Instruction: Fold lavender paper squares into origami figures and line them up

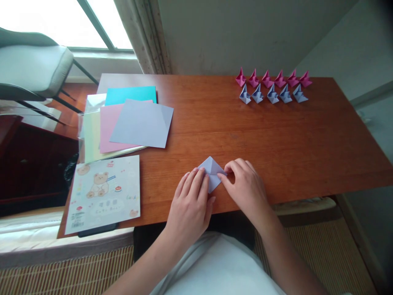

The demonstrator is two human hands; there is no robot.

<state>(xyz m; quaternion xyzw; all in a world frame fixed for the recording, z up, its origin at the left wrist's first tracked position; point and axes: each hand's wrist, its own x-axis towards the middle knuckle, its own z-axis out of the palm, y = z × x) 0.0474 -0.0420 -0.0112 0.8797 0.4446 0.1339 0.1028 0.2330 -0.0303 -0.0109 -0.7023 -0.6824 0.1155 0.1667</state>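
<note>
A pale lavender sheet of origami paper [211, 167], folded into a small diamond with crease lines, lies on the table near its front edge. My left hand [193, 196] rests over its left side, fingers stretched out and pressing it down. At the right corner, my right hand [244, 180] pinches the paper between thumb and index finger. Part of the diamond is hidden beneath my left fingers.
Several pink folded figures [267, 79] stand in a row at the back right, with several pale lavender ones [273, 94] before them. Loose coloured sheets [141, 123] overlap on the left. A bear-printed packet [104, 196] lies at the front left of the wooden table [307, 147].
</note>
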